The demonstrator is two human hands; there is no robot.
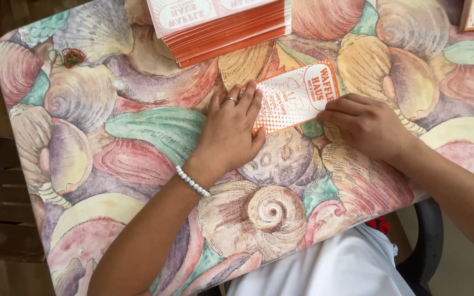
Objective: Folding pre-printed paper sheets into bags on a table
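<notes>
- Soft, even daylight fills the scene; nothing is dim on the table (138, 142).
- Shadows are faint: a thin one lies under the left hand (229, 131) and another under the right hand (366, 126).
- No strong glare shows on the card (297, 96).
- The floor at the far left is darker.
- Focus is fairly sharp at the centre; the edges look slightly soft and stretched.

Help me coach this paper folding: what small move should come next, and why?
Probably slide the right hand along the orange-and-white flyer, pressing its edge flat, since the left hand already pins the other end against the shell-patterned table.
</notes>
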